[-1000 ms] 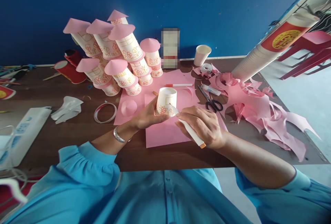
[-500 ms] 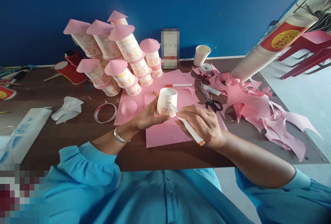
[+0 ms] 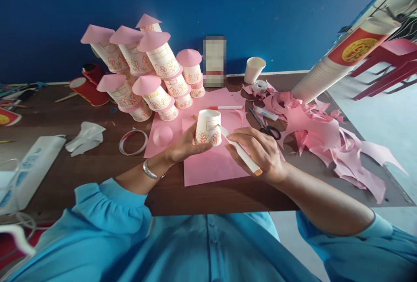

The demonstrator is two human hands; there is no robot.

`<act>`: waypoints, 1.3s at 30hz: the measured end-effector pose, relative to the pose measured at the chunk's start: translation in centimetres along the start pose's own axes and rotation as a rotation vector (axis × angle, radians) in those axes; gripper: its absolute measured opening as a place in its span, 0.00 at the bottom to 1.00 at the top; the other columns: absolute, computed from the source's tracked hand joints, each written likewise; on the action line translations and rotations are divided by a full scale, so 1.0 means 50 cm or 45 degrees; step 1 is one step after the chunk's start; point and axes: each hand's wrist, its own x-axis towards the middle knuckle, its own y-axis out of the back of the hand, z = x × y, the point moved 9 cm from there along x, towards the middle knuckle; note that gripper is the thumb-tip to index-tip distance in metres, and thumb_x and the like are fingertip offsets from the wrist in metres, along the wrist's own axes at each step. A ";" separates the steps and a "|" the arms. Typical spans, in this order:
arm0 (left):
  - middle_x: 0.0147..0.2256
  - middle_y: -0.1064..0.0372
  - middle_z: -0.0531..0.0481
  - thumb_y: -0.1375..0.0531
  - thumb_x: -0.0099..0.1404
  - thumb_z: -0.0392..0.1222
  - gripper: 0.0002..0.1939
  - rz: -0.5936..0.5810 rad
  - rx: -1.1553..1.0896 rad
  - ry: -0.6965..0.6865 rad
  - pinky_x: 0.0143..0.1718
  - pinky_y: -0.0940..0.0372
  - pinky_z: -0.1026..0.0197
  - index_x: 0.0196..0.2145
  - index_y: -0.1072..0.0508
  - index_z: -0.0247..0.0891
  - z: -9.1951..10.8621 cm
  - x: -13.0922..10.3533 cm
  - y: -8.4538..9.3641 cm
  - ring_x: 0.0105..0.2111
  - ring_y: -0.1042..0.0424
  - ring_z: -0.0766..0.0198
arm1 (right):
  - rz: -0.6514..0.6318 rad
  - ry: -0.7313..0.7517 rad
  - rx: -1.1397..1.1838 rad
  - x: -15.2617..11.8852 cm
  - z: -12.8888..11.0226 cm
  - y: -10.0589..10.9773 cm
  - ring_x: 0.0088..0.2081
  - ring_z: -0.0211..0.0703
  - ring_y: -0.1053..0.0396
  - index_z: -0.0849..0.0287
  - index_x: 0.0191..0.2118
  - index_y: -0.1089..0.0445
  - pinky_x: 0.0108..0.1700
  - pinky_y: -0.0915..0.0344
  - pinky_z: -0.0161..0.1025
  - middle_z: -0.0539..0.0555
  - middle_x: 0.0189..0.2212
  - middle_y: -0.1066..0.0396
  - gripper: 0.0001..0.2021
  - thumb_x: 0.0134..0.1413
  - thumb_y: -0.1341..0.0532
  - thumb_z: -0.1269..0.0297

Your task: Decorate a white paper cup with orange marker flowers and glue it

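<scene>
A white paper cup (image 3: pixel 208 121) with orange-red flowers round its lower part and a yellow-brown outlined rectangle above them is upside neither way I can be sure of. My left hand (image 3: pixel 187 146) is closed round its left side and base. In my right hand (image 3: pixel 260 151) is a white marker (image 3: pixel 243 157) with an orange end, its tip touching the right side of the cup by the rectangle. Pink paper (image 3: pixel 208 167) lies beneath both hands. A small pink cone (image 3: pixel 163 136) rests to the left of the cup.
Cup towers (image 3: pixel 163 60) with pink cone roofs stand at the back left. A tape roll (image 3: pixel 133 142) lies left of the paper. Behind my right hand are scissors (image 3: pixel 269 131), a glue stick (image 3: pixel 265 113) and pink scraps (image 3: pixel 325 134). A tall cup stack (image 3: pixel 321 73) leans at right.
The cup has turned and shifted slightly left in my left hand, showing more of the rectangle. My right hand and the marker have moved a little right; the rectangle has more lines showing.
</scene>
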 end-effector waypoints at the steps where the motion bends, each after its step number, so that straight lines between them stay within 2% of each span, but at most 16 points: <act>1: 0.45 0.25 0.45 0.29 0.62 0.49 0.28 -0.007 -0.008 -0.002 0.49 0.31 0.52 0.56 0.30 0.40 0.001 0.000 -0.001 0.45 0.27 0.54 | -0.003 -0.012 0.006 -0.001 0.002 0.000 0.35 0.44 0.22 0.61 0.49 0.33 0.36 0.23 0.39 0.57 0.35 0.22 0.10 0.63 0.37 0.73; 7: 0.46 0.26 0.45 0.30 0.63 0.49 0.24 -0.020 0.021 0.001 0.50 0.31 0.51 0.53 0.28 0.39 0.009 0.000 -0.003 0.47 0.27 0.53 | -0.012 -0.060 0.040 -0.004 0.010 -0.003 0.35 0.44 0.22 0.59 0.50 0.33 0.36 0.23 0.39 0.56 0.36 0.23 0.10 0.64 0.38 0.72; 13: 0.48 0.25 0.42 0.30 0.62 0.49 0.29 -0.016 0.002 0.003 0.52 0.30 0.50 0.57 0.30 0.38 0.002 -0.002 0.003 0.49 0.27 0.51 | 0.007 -0.059 0.043 -0.004 0.011 -0.002 0.35 0.44 0.22 0.60 0.49 0.33 0.36 0.23 0.39 0.56 0.36 0.23 0.09 0.64 0.38 0.72; 27: 0.48 0.24 0.43 0.28 0.60 0.47 0.28 0.009 -0.058 -0.003 0.50 0.30 0.51 0.56 0.28 0.39 0.011 -0.002 0.001 0.47 0.25 0.51 | -0.002 -0.072 0.053 -0.005 0.013 0.000 0.36 0.44 0.22 0.58 0.50 0.32 0.36 0.23 0.40 0.55 0.37 0.23 0.10 0.65 0.38 0.72; 33: 0.49 0.24 0.45 0.29 0.61 0.48 0.29 0.007 -0.022 0.002 0.52 0.31 0.53 0.57 0.29 0.41 0.014 -0.004 0.003 0.49 0.26 0.53 | 0.133 -0.020 0.018 0.002 0.002 0.021 0.34 0.43 0.22 0.59 0.49 0.32 0.35 0.22 0.38 0.55 0.34 0.23 0.11 0.62 0.36 0.74; 39: 0.46 0.24 0.44 0.29 0.61 0.49 0.28 -0.020 -0.021 0.016 0.50 0.31 0.53 0.56 0.29 0.39 0.007 -0.003 0.002 0.47 0.26 0.53 | 0.089 0.035 0.016 0.001 -0.006 0.015 0.34 0.42 0.22 0.60 0.50 0.33 0.34 0.22 0.38 0.55 0.34 0.24 0.11 0.63 0.35 0.72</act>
